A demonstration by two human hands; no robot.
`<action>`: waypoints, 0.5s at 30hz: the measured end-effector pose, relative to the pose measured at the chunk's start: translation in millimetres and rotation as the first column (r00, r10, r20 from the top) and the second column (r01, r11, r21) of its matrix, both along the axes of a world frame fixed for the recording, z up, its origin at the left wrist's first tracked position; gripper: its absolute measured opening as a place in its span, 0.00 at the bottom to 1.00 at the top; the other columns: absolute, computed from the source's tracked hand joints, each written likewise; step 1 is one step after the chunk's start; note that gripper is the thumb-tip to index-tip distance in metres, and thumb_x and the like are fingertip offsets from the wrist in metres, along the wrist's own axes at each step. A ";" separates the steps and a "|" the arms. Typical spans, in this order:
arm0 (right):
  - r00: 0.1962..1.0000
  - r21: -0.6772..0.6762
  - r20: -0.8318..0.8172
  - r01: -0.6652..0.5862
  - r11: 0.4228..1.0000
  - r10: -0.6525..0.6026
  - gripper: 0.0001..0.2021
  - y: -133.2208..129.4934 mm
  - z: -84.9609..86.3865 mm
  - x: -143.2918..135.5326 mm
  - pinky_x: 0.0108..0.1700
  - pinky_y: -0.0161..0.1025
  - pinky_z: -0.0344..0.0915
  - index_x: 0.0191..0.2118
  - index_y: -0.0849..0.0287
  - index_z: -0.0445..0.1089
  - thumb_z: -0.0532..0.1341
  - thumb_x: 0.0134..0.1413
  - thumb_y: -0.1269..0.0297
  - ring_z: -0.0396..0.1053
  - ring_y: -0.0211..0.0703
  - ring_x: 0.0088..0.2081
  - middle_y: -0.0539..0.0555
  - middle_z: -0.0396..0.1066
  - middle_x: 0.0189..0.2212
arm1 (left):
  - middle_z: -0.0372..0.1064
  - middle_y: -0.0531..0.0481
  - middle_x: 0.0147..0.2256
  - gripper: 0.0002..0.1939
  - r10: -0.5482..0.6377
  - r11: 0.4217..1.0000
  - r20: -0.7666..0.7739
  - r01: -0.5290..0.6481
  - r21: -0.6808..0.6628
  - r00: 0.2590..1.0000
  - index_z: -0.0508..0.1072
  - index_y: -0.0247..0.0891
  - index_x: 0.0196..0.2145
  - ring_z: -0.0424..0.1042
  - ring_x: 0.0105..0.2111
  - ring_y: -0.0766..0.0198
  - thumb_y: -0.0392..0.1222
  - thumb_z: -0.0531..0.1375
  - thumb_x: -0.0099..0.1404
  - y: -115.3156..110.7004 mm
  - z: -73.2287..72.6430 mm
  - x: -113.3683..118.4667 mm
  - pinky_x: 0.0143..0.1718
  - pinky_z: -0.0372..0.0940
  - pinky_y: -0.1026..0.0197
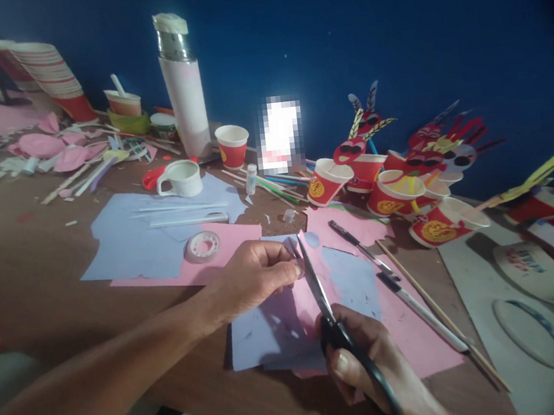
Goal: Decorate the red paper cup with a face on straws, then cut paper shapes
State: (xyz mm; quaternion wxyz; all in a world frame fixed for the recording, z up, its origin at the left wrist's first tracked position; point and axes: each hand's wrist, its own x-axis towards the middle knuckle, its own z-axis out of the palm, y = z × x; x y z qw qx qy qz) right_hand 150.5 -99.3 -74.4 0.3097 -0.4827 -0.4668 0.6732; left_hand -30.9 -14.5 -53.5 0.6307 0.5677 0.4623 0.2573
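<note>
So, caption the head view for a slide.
Right hand holds black-handled scissors near the left hand, above pink and blue paper on a cluttered table.

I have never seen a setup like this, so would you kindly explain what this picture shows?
There is no machine here: these are a person's bare hands, seen by a camera worn on that person's head, looking forward and down. The right hand holds scissors with black handles. The left hand is pinched closed beside the blades; whatever it may hold is too small to make out. On the table lie blue paper, pink paper and a tape roll. Farther back stand a mug, a tall flask and red paper cups.
</note>
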 end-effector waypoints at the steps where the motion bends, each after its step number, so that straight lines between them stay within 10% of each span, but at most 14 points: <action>1: 1.000 0.005 0.001 -0.005 1.000 0.005 0.24 -0.1 -0.5 0.3 0.15 0.26 0.51 0.33 0.61 0.60 0.63 0.42 0.44 0.51 0.28 0.14 0.42 0.58 0.13 | 0.59 0.57 0.20 0.10 0.001 1.000 -0.003 -0.001 0.000 1.000 0.67 0.34 0.24 0.55 0.20 0.73 0.44 0.58 0.56 -0.3 -0.2 -0.2 0.21 0.47 0.68; 15: 0.998 0.027 -0.053 -0.040 0.999 0.042 0.22 -0.5 -0.9 1.2 0.18 0.28 0.51 0.33 0.60 0.61 0.62 0.44 0.45 0.52 0.30 0.17 0.44 0.58 0.16 | 0.52 0.58 0.19 0.12 -0.055 0.998 -0.002 0.055 0.036 0.998 0.61 0.36 0.19 0.52 0.21 0.71 0.43 0.57 0.55 -1.3 0.5 0.1 0.22 0.47 0.66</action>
